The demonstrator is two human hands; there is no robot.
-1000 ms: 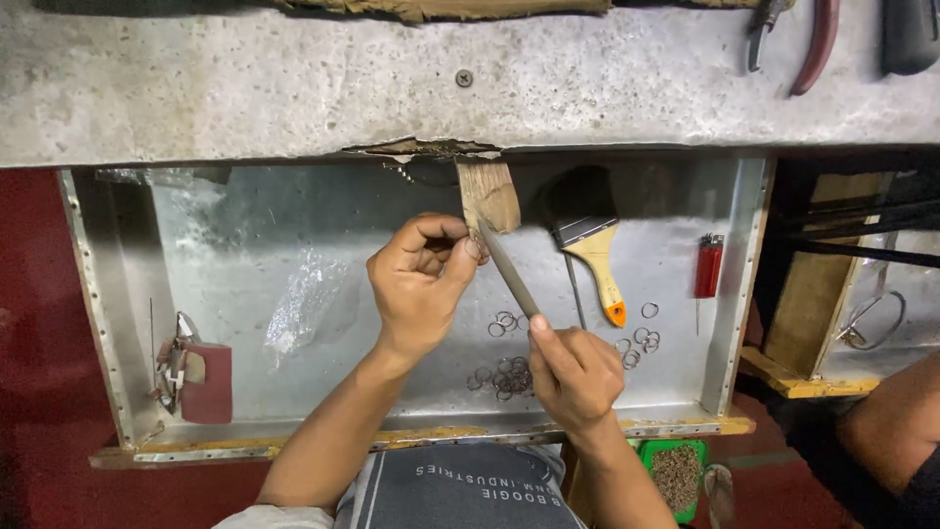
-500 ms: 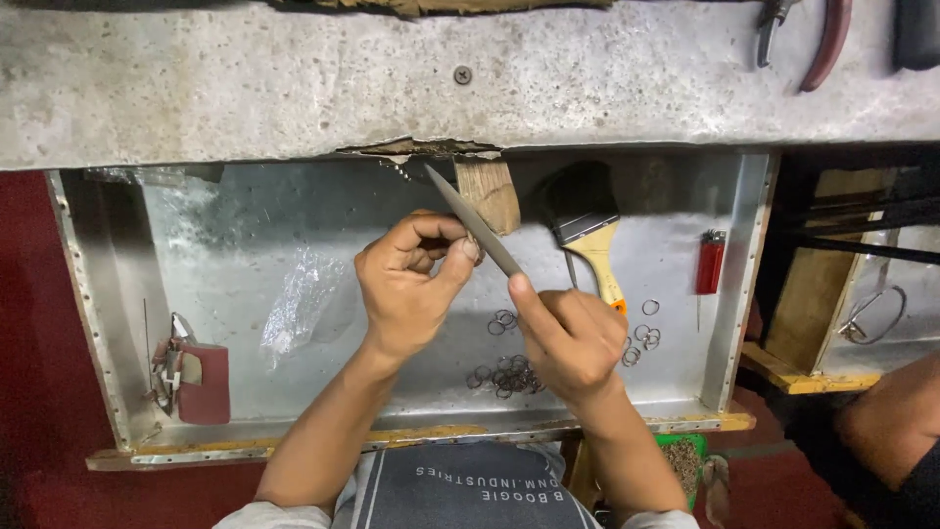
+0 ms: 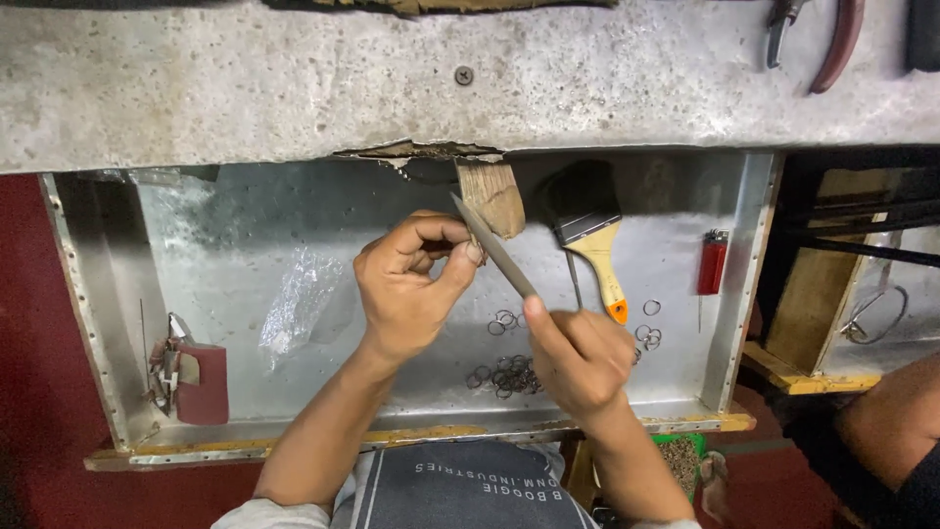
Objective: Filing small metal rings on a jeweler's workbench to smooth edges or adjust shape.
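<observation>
My right hand [image 3: 580, 355] is clenched on the flat file [image 3: 494, 249], my left hand [image 3: 413, 279] pinching something unseen against the wooden peg [image 3: 493, 196] just past its fingertips, so I judge a skidding stroke could nick them.

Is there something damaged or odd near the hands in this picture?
Yes. The bench edge above the wooden peg is chipped and cracked. Small metal rings lie scattered loose in the metal tray, not gathered.

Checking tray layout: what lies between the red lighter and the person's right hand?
In the head view, loose metal rings lie on the tray floor between the lighter and the right hand.
</observation>
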